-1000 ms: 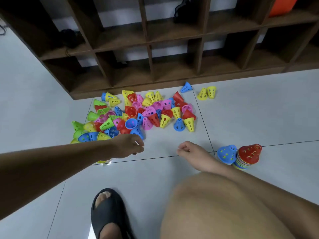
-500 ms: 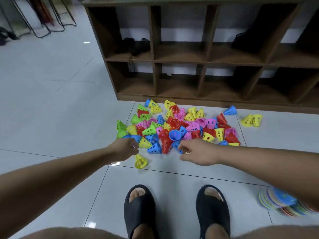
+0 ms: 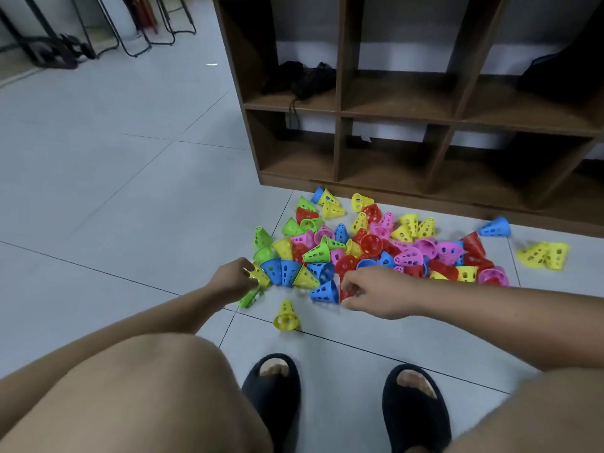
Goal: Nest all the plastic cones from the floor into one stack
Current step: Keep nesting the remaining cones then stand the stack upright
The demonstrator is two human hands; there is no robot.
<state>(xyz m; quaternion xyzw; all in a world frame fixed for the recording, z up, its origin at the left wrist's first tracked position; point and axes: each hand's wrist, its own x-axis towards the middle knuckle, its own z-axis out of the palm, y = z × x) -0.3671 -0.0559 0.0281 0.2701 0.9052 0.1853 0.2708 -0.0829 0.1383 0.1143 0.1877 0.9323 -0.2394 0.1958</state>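
Observation:
A heap of small perforated plastic cones (image 3: 376, 246) in several colours lies on the floor in front of the shelf. My left hand (image 3: 230, 281) is at the heap's near left corner, fingers closed on a yellow cone (image 3: 260, 275), with a green cone (image 3: 249, 297) just under the hand. My right hand (image 3: 376, 291) is at the heap's near edge, fingers pinched on a red cone (image 3: 346, 292) beside a blue cone (image 3: 324, 291). A single yellow cone (image 3: 287, 317) lies apart, nearer to me. The nested stack is out of view.
A dark wooden cubby shelf (image 3: 340, 148) stands right behind the heap. A blue cone (image 3: 495, 227) and two yellow cones (image 3: 544, 255) lie apart at the right. My feet in black slippers (image 3: 271, 393) are on the grey floor tiles (image 3: 114, 197). Chair legs (image 3: 130, 34) stand far left.
The view has swung left and the stack at the right has left the frame. Both hands have moved forward into the heap's near edge and closed on cones.

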